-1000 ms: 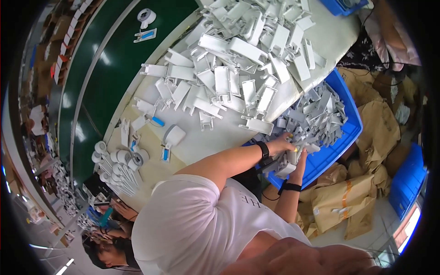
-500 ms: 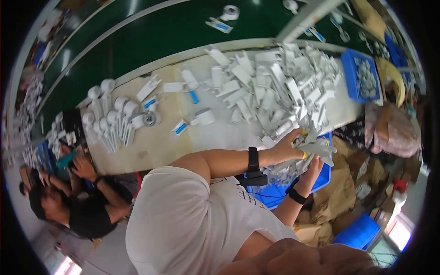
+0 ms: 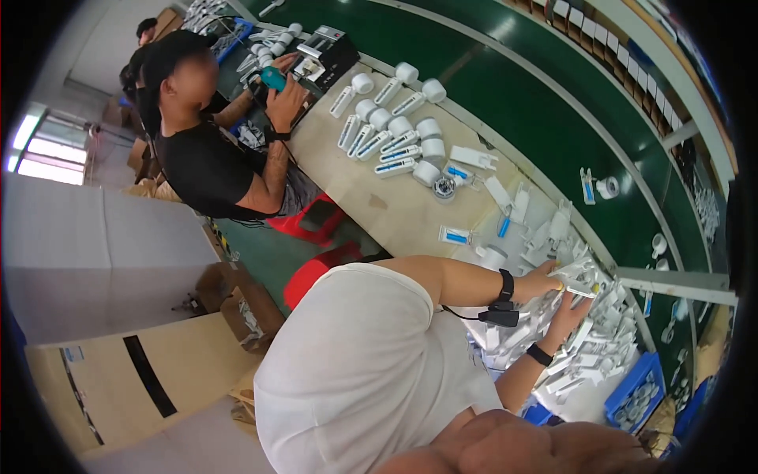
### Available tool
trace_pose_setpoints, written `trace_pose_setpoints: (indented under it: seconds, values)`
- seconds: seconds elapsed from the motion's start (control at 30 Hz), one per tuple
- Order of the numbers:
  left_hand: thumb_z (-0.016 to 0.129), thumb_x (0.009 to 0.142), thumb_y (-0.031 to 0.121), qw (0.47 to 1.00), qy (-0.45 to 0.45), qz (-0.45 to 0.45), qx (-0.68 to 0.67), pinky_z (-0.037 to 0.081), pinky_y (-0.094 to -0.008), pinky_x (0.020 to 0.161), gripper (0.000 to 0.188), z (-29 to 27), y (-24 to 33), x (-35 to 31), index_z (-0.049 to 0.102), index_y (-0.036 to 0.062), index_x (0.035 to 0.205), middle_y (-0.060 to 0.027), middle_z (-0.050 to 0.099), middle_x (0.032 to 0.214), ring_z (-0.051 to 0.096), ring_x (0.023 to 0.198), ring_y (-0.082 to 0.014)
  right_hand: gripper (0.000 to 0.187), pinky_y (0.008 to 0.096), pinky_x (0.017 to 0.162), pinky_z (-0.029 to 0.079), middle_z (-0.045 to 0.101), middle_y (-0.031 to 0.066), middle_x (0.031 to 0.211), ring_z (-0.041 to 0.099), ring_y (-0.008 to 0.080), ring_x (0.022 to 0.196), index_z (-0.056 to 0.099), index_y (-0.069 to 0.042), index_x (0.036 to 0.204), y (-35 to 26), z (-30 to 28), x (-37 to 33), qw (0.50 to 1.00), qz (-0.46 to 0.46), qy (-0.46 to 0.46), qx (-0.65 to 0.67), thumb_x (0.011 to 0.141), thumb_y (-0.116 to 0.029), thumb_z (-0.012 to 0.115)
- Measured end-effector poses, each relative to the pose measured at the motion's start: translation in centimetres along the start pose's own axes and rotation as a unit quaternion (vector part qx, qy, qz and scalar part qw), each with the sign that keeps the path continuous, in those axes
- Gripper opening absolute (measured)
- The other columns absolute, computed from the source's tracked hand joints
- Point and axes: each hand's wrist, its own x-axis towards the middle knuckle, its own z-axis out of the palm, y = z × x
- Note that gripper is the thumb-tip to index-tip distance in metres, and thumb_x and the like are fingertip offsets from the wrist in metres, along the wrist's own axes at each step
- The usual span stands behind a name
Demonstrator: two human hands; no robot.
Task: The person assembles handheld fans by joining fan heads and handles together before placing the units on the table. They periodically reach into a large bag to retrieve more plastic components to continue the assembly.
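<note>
At the near table edge, the left hand (image 3: 543, 282) pinches a white plastic part (image 3: 580, 276) over the heap of white parts (image 3: 584, 347); the right hand (image 3: 570, 314) lies spread on that heap. It looks light, stiff and smooth; hold its edges. Farther off lie blue-labelled white packets (image 3: 455, 235), then a green conveyor (image 3: 545, 118).

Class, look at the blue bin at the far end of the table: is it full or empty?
Partly filled: small white parts lie inside the blue bin, its blue walls showing around them.
</note>
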Motion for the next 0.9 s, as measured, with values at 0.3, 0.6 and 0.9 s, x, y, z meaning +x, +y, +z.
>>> trace_pose_setpoints:
  seconds: [0.3,0.6,0.9]
  values:
    - [0.061,0.072,0.016,0.995,-0.056,0.022,0.079,0.042,-0.028,0.079,0.055,-1.6,5.2,-1.8,0.039,0.0,0.119,-0.01,0.053,0.106,0.051,0.095,-0.0172,0.055,0.0498,0.098,0.027,0.039,0.0192,0.129,0.033,0.0397,0.12,0.042,-0.006,0.125,2.9,1.2,0.1,0.945,-0.127,-0.052,-0.297,0.076,-0.023,0.061]
    - [0.057,0.079,0.03,0.94,-0.181,-0.198,0.212,0.039,-0.0229,0.065,0.032,-8.4,6.3,-2.3,0.056,0.0061,0.1,0.0014,0.056,0.088,0.049,0.077,-0.0093,0.036,0.045,0.091,0.036,0.052,0.0113,0.117,0.047,0.0304,0.11,0.055,-0.01,0.111,-7.6,1.0,2.7,0.934,-0.051,-0.203,-0.291,0.078,-0.025,0.058]
    - [0.051,0.085,0.024,0.952,-0.135,-0.218,0.169,0.042,-0.0242,0.074,0.033,-14.1,11.8,-3.2,0.05,0.0061,0.113,-0.003,0.057,0.106,0.054,0.091,-0.0114,0.042,0.036,0.089,0.041,0.051,0.0129,0.118,0.047,0.0312,0.109,0.051,-0.009,0.115,1.3,10.6,20.9,0.958,-0.168,-0.15,-0.179,0.074,-0.013,0.06]
